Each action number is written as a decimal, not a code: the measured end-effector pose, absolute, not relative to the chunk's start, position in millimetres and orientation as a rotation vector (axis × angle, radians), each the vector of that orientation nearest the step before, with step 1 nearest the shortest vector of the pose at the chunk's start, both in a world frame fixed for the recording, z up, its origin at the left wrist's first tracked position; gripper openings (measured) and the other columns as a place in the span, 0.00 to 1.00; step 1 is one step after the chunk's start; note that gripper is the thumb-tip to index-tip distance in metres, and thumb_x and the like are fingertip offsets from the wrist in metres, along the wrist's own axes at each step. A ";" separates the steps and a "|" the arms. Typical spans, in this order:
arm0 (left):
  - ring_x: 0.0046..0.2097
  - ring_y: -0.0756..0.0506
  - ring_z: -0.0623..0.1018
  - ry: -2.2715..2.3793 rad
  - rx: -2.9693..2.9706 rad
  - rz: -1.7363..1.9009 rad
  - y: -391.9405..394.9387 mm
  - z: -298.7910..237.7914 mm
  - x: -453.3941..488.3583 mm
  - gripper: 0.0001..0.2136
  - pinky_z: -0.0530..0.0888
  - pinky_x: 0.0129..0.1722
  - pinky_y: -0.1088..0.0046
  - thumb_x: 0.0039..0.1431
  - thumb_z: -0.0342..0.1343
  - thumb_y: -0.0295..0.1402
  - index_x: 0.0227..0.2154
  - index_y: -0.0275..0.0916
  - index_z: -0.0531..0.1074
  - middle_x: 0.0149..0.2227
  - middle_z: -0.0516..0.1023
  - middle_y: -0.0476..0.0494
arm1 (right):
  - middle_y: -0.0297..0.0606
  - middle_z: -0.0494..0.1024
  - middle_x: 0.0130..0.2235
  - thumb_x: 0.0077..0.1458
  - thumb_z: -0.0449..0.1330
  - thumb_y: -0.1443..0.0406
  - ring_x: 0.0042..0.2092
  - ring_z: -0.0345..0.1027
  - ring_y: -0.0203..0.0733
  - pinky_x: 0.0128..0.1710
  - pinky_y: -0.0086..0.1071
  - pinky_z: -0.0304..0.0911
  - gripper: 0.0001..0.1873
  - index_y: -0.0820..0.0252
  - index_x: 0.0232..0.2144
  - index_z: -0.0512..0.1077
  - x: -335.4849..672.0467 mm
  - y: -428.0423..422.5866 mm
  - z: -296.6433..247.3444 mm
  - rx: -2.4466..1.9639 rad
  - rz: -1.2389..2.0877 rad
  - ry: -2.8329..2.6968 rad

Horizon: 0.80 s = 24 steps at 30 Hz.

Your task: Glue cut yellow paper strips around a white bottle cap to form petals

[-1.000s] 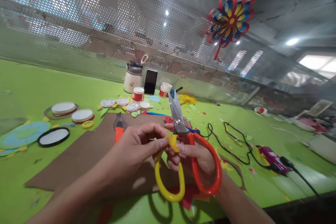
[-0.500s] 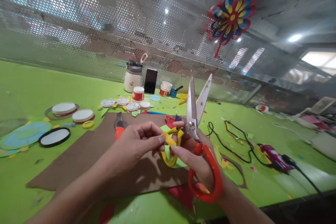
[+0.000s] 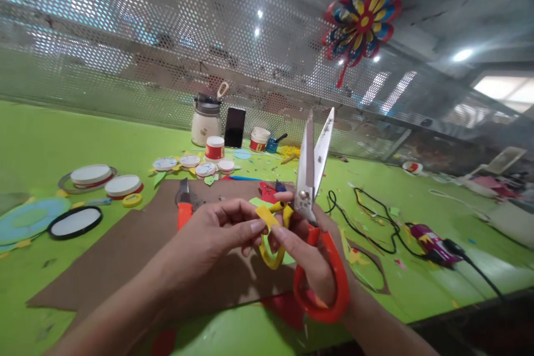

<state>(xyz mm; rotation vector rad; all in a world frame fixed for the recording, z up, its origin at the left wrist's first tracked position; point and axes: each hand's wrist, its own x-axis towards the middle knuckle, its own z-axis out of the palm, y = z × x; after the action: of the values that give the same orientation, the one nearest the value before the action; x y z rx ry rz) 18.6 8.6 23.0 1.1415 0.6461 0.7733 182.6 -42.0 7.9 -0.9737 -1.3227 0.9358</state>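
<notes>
My left hand (image 3: 221,239) pinches a curled yellow strip (image 3: 267,215), paper or foam by its look, between thumb and fingertips. My right hand (image 3: 312,264) presses its thumb on the same strip, whose lower part hangs as a loop. Scissors (image 3: 307,178) with orange handles also sit in my right hand, blades spread and pointing up, the thumb through one handle ring. Beneath the hands lies a brown board (image 3: 125,256), with a light green piece partly hidden under the strip. Beside my left hand is an orange-handled tool (image 3: 184,214) with a dark metal head.
On the green table (image 3: 37,133) stand white-lidded tubs (image 3: 214,149), a jar (image 3: 206,125) and a phone (image 3: 235,128). A purple device (image 3: 431,245) with black cables lies right. A paper flower (image 3: 364,21) hangs above, before a perforated metal screen (image 3: 167,55).
The yellow strip's pinched end has turned slightly between my fingers. The scissor blades appear a little closer together and more upright. The view has shifted slightly; both hands keep their hold.
</notes>
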 end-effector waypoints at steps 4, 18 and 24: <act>0.28 0.52 0.70 0.619 1.114 0.779 7.7 20.6 21.7 0.07 0.66 0.29 0.77 0.51 0.64 0.35 0.25 0.36 0.76 0.27 0.76 0.47 | 0.35 0.74 0.34 0.53 0.62 0.60 0.31 0.69 0.40 0.30 0.37 0.67 0.21 0.53 0.49 0.67 183.0 -43.1 6.6 -0.986 0.922 -1.321; 0.28 0.52 0.70 0.664 1.097 0.841 5.3 20.5 24.3 0.08 0.66 0.27 0.79 0.51 0.64 0.35 0.26 0.35 0.75 0.26 0.75 0.47 | 0.36 0.74 0.35 0.54 0.61 0.60 0.33 0.69 0.40 0.34 0.37 0.67 0.21 0.52 0.50 0.67 180.9 -39.9 4.2 -1.021 0.894 -1.334; 0.31 0.51 0.72 0.666 1.041 0.884 3.5 17.0 27.3 0.06 0.68 0.30 0.78 0.53 0.62 0.33 0.26 0.36 0.75 0.28 0.76 0.46 | 0.36 0.73 0.35 0.55 0.60 0.60 0.33 0.68 0.39 0.33 0.36 0.66 0.20 0.52 0.50 0.67 179.1 -39.7 1.9 -1.063 0.847 -1.360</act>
<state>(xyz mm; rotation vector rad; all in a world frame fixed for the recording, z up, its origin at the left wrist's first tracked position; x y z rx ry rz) 27.3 3.5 17.0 1.0410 0.6656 0.8838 179.1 -39.7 1.9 -1.0632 -1.3599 0.8472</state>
